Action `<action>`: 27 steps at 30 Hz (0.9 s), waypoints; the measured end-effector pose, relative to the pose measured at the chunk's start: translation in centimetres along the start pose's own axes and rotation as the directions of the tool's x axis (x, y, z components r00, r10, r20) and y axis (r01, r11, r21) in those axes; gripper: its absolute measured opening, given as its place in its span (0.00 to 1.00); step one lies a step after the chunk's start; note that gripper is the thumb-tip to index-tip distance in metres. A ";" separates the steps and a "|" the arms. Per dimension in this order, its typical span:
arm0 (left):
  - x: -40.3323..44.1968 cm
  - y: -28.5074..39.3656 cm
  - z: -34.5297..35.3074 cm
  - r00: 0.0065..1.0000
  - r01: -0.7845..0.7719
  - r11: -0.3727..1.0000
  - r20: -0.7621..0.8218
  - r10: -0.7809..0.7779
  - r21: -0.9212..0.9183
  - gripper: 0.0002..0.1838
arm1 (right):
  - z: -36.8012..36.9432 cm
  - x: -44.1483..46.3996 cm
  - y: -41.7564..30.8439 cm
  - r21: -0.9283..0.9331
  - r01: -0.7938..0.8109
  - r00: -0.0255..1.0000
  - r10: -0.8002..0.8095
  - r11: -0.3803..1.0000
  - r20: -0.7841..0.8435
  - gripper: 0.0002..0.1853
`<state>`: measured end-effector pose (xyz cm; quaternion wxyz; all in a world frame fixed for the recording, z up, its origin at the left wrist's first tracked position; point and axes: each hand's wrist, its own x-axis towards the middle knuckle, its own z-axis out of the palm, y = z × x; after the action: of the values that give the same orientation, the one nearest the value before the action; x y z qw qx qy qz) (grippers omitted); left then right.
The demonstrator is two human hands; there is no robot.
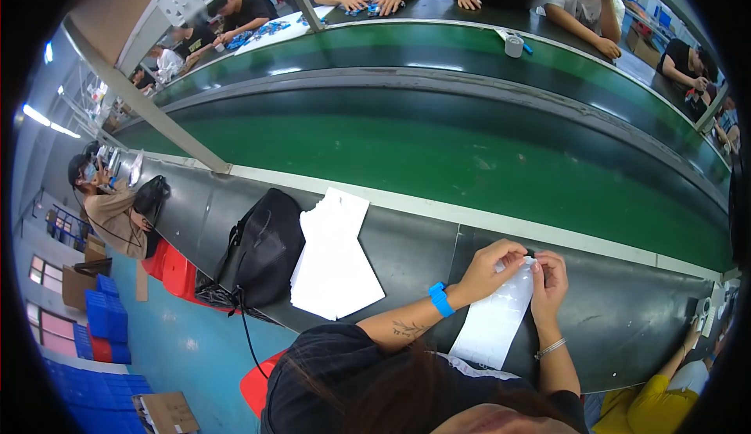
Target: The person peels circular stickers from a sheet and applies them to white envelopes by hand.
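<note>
A long, slightly shiny white paper strip (pixel 493 321) slants from my fingers down to the table's near edge, close to my body. My left hand (pixel 498 264), with a blue band on its wrist, pinches the strip's far end from the left. At the same end, my right hand (pixel 550 274) closes its fingertips on the strip's right corner. The fingertips of both hands nearly meet there, and any small piece between them is too small to make out. Left of my forearm lies a stack of white paper sheets (pixel 335 258), partly fanned.
A black bag (pixel 268 246) rests beside the stack on the dark table (pixel 415 250). Beyond the table's pale rim runs a green conveyor belt (pixel 391 137). A metal post (pixel 156 98) rises at the left. Other people sit across the belt and at both sides.
</note>
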<state>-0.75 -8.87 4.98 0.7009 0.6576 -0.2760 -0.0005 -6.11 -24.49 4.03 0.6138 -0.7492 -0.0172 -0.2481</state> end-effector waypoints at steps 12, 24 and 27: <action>0.1 0.1 -0.1 0.999 -0.038 0.999 0.003 0.038 0.032 0.09 | 0.0 -0.1 0.6 -0.001 -0.015 1.000 0.015 1.000 0.019 0.05; 0.1 0.0 0.0 1.000 -0.017 0.999 0.005 0.017 0.035 0.09 | -0.1 0.0 0.2 -0.013 -0.031 0.999 0.031 0.999 0.025 0.05; 0.0 -0.2 0.1 1.000 -0.005 1.000 -0.006 0.006 0.016 0.10 | 0.0 0.0 0.2 -0.010 -0.025 0.999 0.025 1.000 0.027 0.05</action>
<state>-0.71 -8.99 4.81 0.6966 0.6624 -0.2758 0.0055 -6.04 -24.58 3.87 0.6131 -0.7555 -0.0149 -0.2304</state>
